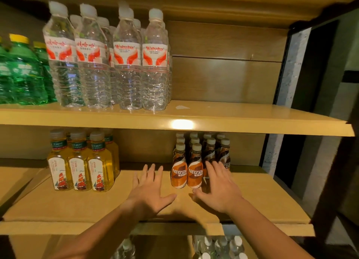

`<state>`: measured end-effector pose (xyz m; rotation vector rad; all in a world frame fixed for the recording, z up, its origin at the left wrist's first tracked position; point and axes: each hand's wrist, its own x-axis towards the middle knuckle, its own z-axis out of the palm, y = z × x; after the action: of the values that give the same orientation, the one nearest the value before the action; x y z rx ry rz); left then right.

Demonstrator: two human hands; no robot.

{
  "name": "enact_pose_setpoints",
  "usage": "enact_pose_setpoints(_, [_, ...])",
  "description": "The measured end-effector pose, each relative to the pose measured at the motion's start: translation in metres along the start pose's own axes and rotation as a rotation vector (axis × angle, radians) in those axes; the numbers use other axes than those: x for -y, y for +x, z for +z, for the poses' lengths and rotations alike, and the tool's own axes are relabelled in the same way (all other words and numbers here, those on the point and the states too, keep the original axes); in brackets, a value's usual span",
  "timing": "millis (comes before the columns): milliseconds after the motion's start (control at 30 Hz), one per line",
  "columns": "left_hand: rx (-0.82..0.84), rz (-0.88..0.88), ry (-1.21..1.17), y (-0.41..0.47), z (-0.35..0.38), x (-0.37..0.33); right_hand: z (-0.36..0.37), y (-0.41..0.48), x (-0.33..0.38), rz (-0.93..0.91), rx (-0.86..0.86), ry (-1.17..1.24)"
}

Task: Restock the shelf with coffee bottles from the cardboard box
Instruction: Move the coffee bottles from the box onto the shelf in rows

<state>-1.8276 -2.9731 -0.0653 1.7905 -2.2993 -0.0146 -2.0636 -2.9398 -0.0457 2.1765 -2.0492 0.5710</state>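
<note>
Head view: the shelf (252,190) carries the coffee bottles (194,171) in tight rows on the right of its middle board. The right hand (219,187), fingers spread and gripping nothing, lies against the front bottles. The left hand (149,190) is spread flat just beside them, released. A careless nudge could topple the narrow bottles like dominoes.

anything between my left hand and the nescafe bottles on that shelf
Nothing visible. Only bare shelf board lies between the left hand and the nearest coffee bottle. The right hand is at the group's front row, fingers straight.
</note>
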Motion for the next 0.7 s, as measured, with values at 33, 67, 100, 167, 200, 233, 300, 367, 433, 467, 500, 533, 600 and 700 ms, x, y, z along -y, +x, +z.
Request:
enact_pose_setpoints(33, [-0.007, 0.005, 0.036, -0.009, -0.004, -0.001, -0.001, -0.005, 0.002, -0.003, 0.003, -0.024])
enact_pose_setpoints(67, [-0.014, 0.012, 0.065, -0.019, -0.007, 0.000, -0.002, -0.011, 0.005, -0.009, 0.003, -0.044])
enact_pose_setpoints(100, [-0.016, 0.022, 0.087, -0.028, -0.010, 0.001, -0.004, -0.017, 0.009, -0.020, 0.003, -0.065])
enact_pose_setpoints(167, [-0.020, 0.046, 0.128, -0.045, -0.015, 0.005, -0.009, -0.031, 0.018, -0.039, 0.009, -0.102])
enact_pose_setpoints(200, [-0.028, 0.059, 0.152, -0.054, -0.017, 0.009, -0.012, -0.039, 0.022, -0.043, 0.015, -0.115])
enact_pose_setpoints(233, [-0.039, 0.068, 0.179, -0.062, -0.019, 0.013, -0.014, -0.047, 0.027, -0.045, 0.021, -0.129])
enact_pose_setpoints(300, [-0.043, 0.083, 0.233, -0.077, -0.024, 0.022, -0.020, -0.064, 0.039, -0.048, 0.024, -0.163])
enact_pose_setpoints(367, [-0.022, 0.100, 0.264, -0.092, -0.030, 0.032, -0.025, -0.082, 0.054, -0.043, 0.013, -0.188])
enact_pose_setpoints(433, [-0.020, 0.134, 0.273, -0.106, -0.037, 0.045, -0.029, -0.100, 0.071, -0.020, -0.004, -0.202])
enact_pose_setpoints(467, [-0.024, 0.158, 0.275, -0.114, -0.040, 0.052, -0.030, -0.111, 0.081, -0.003, -0.007, -0.212])
enact_pose_setpoints(500, [-0.025, 0.183, 0.272, -0.122, -0.042, 0.059, -0.031, -0.122, 0.091, 0.017, -0.007, -0.223])
enact_pose_setpoints(533, [-0.018, 0.209, 0.265, -0.131, -0.045, 0.065, -0.032, -0.133, 0.101, 0.038, -0.004, -0.232])
enact_pose_setpoints(600, [0.009, 0.261, 0.257, -0.148, -0.050, 0.078, -0.035, -0.158, 0.123, 0.082, 0.021, -0.246])
enact_pose_setpoints(700, [0.025, 0.312, 0.227, -0.178, -0.053, 0.097, -0.034, -0.199, 0.161, 0.148, 0.062, -0.239])
